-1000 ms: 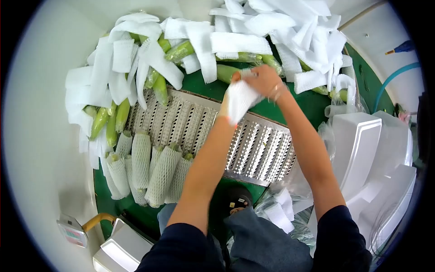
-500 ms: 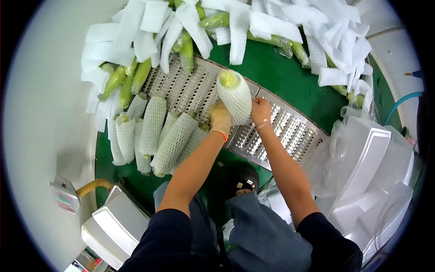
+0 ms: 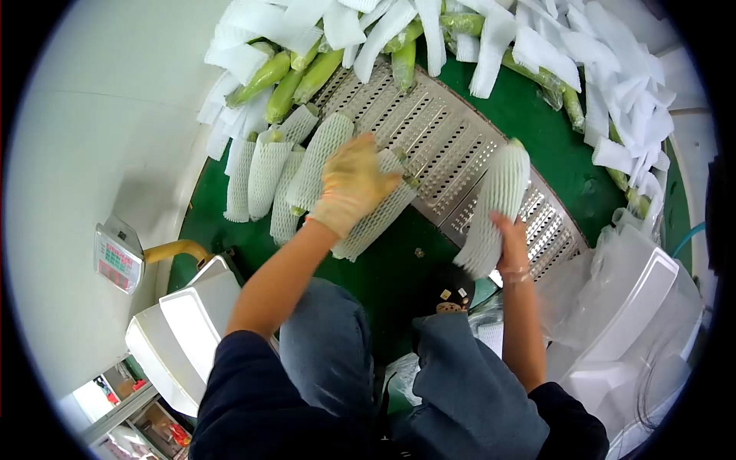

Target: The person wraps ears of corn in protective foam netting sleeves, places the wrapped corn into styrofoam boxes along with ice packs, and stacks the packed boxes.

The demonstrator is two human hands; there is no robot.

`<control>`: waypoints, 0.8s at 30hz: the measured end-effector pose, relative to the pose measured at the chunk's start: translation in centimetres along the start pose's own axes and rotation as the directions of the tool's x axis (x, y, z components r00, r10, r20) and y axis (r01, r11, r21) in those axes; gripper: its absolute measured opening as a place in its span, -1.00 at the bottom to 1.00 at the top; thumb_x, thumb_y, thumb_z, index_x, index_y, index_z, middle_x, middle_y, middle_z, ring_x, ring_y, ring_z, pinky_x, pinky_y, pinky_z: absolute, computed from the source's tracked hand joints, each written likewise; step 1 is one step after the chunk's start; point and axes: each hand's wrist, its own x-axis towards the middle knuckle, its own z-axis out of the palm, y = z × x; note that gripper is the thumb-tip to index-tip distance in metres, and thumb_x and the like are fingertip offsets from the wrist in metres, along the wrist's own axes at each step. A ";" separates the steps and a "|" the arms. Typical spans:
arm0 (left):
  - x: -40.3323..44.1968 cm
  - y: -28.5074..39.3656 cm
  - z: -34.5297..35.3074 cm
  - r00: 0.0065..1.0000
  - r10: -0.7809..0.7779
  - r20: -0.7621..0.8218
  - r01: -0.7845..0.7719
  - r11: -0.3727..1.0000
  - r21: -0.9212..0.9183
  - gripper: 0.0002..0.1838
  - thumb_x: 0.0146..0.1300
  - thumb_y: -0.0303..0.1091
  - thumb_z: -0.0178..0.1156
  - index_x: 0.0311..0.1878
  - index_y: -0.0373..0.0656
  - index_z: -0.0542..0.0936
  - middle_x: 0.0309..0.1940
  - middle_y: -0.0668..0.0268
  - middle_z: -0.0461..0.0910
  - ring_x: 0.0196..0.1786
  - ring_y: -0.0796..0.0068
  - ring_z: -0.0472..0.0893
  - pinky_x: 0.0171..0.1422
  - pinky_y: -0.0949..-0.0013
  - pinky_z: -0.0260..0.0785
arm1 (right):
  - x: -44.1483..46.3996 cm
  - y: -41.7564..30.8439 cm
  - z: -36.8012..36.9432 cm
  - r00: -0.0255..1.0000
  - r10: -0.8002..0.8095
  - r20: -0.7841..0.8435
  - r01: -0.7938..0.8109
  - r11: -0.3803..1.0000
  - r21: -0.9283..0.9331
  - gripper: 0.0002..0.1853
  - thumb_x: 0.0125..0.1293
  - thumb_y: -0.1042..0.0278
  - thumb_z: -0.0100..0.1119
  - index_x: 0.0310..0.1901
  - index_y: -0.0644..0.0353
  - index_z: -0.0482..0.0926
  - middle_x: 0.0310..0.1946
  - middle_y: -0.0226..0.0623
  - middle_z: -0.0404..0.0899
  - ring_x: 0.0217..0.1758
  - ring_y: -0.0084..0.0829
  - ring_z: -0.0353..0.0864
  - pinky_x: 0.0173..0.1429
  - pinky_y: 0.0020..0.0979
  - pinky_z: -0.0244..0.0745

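The right hand [image 3: 512, 241] grips a sleeve [image 3: 500, 180], long axis about one-to-seven o'clock. Toward ten o'clock lies the sleeved row [image 3: 316, 165], under the nearer left hand [image 3: 354, 185]; whether that grips, I cannot tell.

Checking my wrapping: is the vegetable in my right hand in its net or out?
In: white net surrounds the vegetable, with a green tip showing at the top.

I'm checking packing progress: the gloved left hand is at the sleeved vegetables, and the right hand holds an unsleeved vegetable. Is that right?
Not quite: the vegetable in the right hand is in a white net sleeve, as the head view shows. The gloved left hand is at the sleeved vegetables.
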 end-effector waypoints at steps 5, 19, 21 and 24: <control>-3.3 -3.4 1.2 0.928 -0.194 0.320 0.151 0.977 0.152 -0.12 -0.15 -0.11 0.40 0.23 -0.36 0.29 -0.04 -0.02 0.53 0.05 0.08 0.54 0.18 0.25 0.38 | -5.0 5.6 5.4 0.892 0.274 0.359 -0.374 0.894 0.246 -0.56 0.05 0.49 0.29 0.03 0.24 0.46 -0.15 -0.30 0.57 -0.07 -0.34 0.57 0.05 -0.27 0.50; -13.4 -4.4 1.6 0.755 0.117 0.645 0.655 -0.127 -0.745 -0.32 -0.14 -0.45 0.38 0.16 -0.31 0.44 0.03 0.22 0.55 0.08 0.38 0.51 0.22 0.29 0.31 | -5.0 4.7 4.0 0.781 0.513 0.357 -0.548 0.836 -0.001 -0.39 -0.11 0.50 0.31 0.09 0.32 0.42 -0.05 -0.22 0.55 -0.03 -0.34 0.58 0.05 -0.27 0.51; -17.2 -2.1 -3.1 0.789 -0.069 0.611 0.542 -0.391 -0.744 -0.41 -0.11 -0.44 0.33 0.09 -0.33 0.48 -0.05 0.26 0.57 -0.01 0.41 0.53 0.15 0.34 0.35 | -8.1 -2.4 9.7 0.800 0.356 0.482 -0.273 0.932 -0.237 -0.37 -0.11 0.47 0.35 0.10 0.29 0.42 -0.04 -0.23 0.55 -0.03 -0.37 0.59 0.02 -0.29 0.53; -24.2 -2.7 -11.0 0.681 -0.386 0.623 0.349 -0.577 -0.739 -0.43 -0.13 -0.47 0.25 0.08 -0.30 0.49 -0.07 0.23 0.57 -0.01 0.39 0.54 0.17 0.33 0.34 | -12.9 -5.6 18.9 0.580 0.527 0.621 -0.222 0.836 -0.503 -0.33 -0.09 0.42 0.40 0.14 0.26 0.38 -0.03 -0.25 0.55 0.00 -0.39 0.57 0.07 -0.31 0.50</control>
